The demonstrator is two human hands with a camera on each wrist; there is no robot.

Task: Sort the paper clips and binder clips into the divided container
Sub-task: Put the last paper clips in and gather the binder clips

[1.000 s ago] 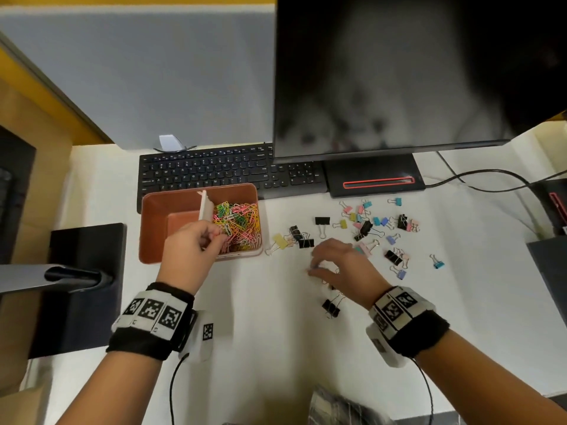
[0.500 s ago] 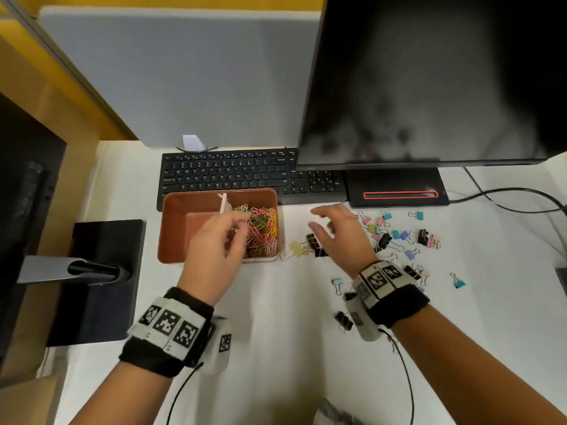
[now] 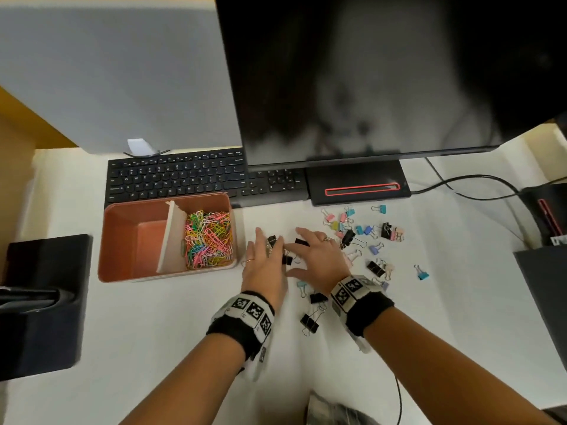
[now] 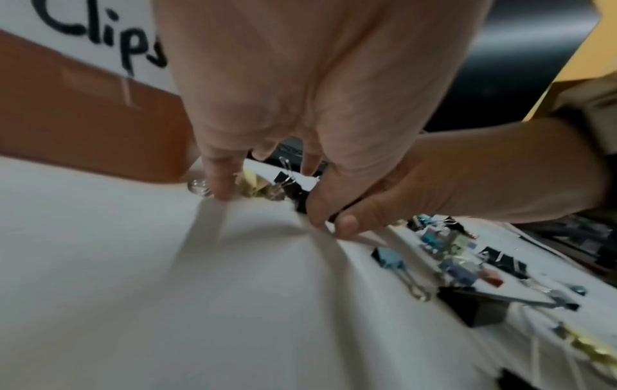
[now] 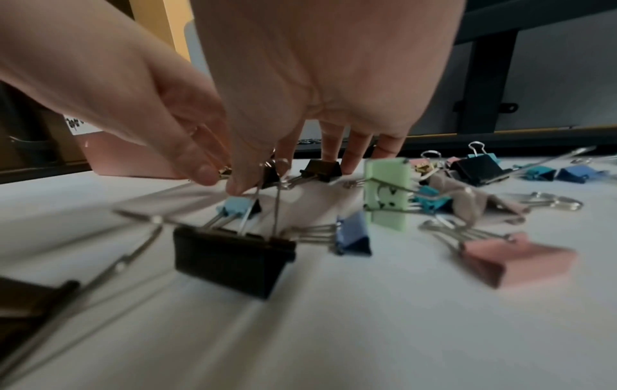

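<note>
Both forearms reaching forward over the white desk (image 3: 153, 348), wrists banded with black-and-white marker cuffs, palms turned down. Left hand (image 3: 264, 265) laid just right of the terracotta divided container (image 3: 165, 277), fingers extended and spread, tips down on the desk among small black binder clips (image 3: 271, 242); from the left wrist view, little finger pressed to the surface beside a yellow binder clip (image 4: 252, 186), thumb meeting the other hand's thumb over a black clip; nothing clearly enclosed, fingers loose rather than clenched. Right hand (image 3: 316, 256) alongside and touching it, fingers splayed forward, thumb angled in toward the left hand; from the right wrist view, fingertips (image 5: 350, 163) lowered onto the desk behind a small black clip (image 5: 320, 169), thumb tip down near wire handles; no pinch plainly shown, hand flat and relaxed. Coloured paper clips (image 3: 208, 237) heaped in the container's right compartment, behind the white divider (image 3: 171, 237); left compartment showing only its floor. Pastel and black binder clips (image 3: 365, 234) scattered on the desk right of the hands, more black ones (image 3: 310, 323) between the wrists. Behind, a black keyboard (image 3: 190, 176) and a dark monitor (image 3: 368, 72) on its stand.
</note>
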